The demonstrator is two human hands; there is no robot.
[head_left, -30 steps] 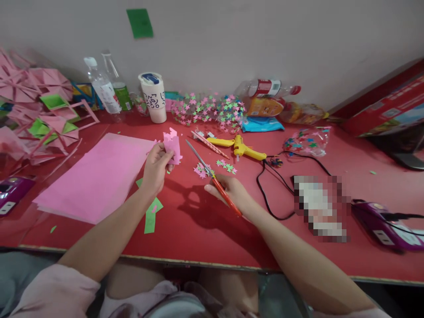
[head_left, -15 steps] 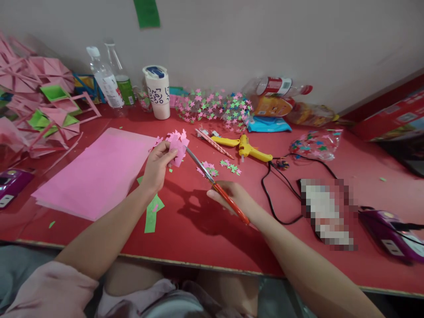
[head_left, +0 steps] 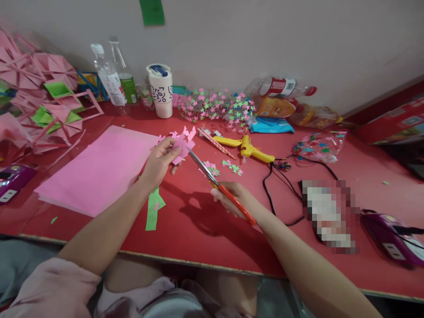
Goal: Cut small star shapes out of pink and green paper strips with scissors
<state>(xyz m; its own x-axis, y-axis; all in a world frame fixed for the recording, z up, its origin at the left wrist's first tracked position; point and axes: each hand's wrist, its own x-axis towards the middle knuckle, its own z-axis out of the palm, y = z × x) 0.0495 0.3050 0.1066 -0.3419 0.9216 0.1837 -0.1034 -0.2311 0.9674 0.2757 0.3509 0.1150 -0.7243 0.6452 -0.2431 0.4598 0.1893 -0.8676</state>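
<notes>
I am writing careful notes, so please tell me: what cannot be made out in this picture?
Head view:
Pink paper piece: partly covered by the left hand.
Scissors: handles partly hidden by the right hand.
Pixelated object: mosaic hides its identity.
Red box: cut off by the right edge.

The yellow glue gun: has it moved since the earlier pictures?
No. The yellow glue gun keeps its place beside the pink striped sticks on the table; the whole view shifted instead.

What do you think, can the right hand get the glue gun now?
Probably not as it is: the right hand holds the scissors. Otherwise, the way to the glue gun looks free, with only small stars nearby.
</notes>
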